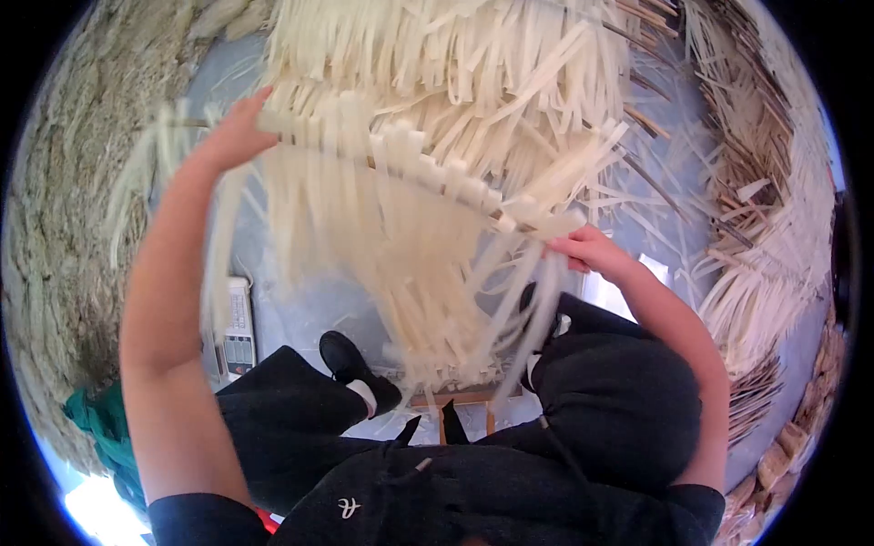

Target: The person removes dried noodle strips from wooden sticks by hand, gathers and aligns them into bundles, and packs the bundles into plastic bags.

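thin brown stick [371,164] hung with pale flat strips [337,205] slants bodyward from left hand [238,133] to right hand [592,249], each grip pinching it.

The bare left arm [164,300] and bare right arm [678,328] reached forward, bare left hand [235,139] and bare right hand [590,251] curled, well apart.

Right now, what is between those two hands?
In the head view, a thin stick hung with pale strips, from left hand to right hand.

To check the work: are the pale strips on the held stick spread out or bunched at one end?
Spread out: pale strips hang along the stick between left hand and right hand.
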A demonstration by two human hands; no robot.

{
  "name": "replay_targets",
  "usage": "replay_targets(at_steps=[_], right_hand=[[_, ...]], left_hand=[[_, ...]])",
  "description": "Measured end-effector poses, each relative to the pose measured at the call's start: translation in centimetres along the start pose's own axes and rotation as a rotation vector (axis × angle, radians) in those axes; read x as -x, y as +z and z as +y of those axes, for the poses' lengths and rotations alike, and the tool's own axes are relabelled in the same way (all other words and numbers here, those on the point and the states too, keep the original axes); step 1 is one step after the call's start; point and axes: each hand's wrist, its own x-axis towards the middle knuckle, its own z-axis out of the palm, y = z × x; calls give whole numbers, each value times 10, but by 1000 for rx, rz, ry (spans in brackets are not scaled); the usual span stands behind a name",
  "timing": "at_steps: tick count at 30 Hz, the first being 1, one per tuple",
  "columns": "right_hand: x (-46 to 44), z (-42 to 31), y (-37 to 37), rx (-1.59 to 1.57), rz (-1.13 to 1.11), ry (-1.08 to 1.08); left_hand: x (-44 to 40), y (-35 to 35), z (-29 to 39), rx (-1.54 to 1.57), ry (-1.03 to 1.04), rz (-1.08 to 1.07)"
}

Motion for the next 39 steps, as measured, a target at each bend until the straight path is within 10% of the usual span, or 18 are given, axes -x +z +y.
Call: replay_targets(at_steps=[9,16,18,24,39], right_hand=[[-59,42,-7,552,409,-251],[-28,27,-8,376,380,-212],[-14,7,-6,90,196,-135],[17,-18,15,511,369,-475],[184,22,-131,140,352,235]], left_hand=[[35,138,292,607,367,82],[68,165,380,580,379,-148],[67,180,384,365,350,-70],[43,186,375,344,284,130],[-12,192,206,205,100,-134]])
